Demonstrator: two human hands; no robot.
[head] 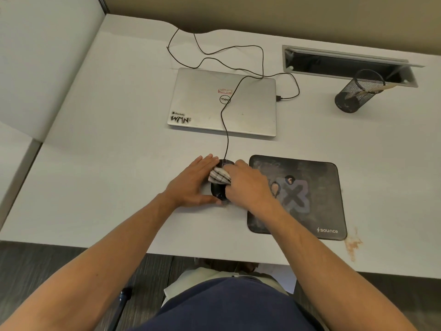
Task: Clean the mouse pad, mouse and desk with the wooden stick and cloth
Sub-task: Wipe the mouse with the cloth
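Observation:
A black wired mouse [218, 192] lies on the white desk [107, 187], just left of the dark, dusty mouse pad [310, 187]. My left hand [193, 182] cups the mouse's left side and holds it steady. My right hand [248, 185] presses a striped white cloth [220, 176] onto the top of the mouse. A wooden stick [368, 90] leans in the black mesh pen holder [358, 94] at the back right.
A closed silver laptop [238, 111] lies behind the mouse, with black cables looping over it. A grey cable tray [346, 62] is set into the desk at the back right. An orange-brown stain [353, 244] marks the desk near the pad's front right corner.

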